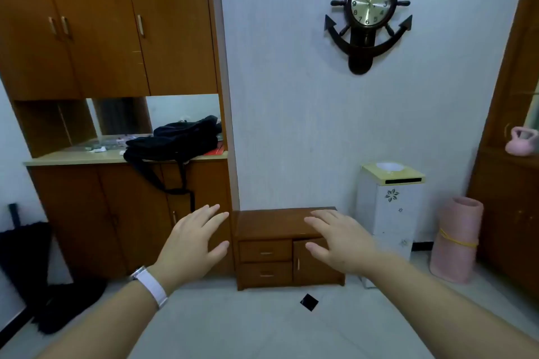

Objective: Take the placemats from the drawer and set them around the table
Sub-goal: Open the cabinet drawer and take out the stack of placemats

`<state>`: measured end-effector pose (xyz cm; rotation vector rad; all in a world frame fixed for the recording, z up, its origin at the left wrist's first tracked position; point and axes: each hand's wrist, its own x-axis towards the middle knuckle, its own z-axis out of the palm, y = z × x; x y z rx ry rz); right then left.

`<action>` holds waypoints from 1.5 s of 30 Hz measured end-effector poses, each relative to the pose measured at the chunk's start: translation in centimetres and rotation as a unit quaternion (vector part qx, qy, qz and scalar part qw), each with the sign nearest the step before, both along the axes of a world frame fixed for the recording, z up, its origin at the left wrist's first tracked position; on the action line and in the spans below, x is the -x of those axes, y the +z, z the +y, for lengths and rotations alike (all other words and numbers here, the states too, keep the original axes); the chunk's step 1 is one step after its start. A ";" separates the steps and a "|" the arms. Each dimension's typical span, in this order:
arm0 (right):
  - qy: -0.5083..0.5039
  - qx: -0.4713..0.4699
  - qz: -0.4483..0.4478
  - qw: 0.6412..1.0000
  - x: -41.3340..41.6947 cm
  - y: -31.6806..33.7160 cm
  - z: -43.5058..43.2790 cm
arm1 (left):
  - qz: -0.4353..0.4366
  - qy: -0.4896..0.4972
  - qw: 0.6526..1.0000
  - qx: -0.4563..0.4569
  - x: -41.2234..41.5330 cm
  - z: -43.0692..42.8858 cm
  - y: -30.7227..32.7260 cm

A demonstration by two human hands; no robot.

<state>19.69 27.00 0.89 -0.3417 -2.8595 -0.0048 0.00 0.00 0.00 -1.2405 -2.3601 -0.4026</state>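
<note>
Backpack [178, 140] on counter [73, 158]

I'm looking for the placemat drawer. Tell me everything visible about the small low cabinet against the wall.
The low cabinet is glossy brown wood, standing on the floor against the wall, beside the tall cupboard. Its front has two closed drawers stacked at left, each with a small metal handle, and one closed door at right. The right hand overlaps it in view; contact unclear.
</note>
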 end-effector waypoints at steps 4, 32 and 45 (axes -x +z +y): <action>0.014 -0.002 0.007 1.000 -0.7 -0.6 0.9 | 0.004 0.002 1.000 0.009 -0.8 0.8 -0.9; -0.027 0.043 -0.067 0.996 25.9 -5.8 6.4 | -0.053 -0.030 0.995 0.074 27.5 6.9 -10.2; -0.016 0.052 -0.084 0.995 36.7 -11.4 14.7 | -0.076 -0.073 0.989 0.106 38.9 16.9 -14.1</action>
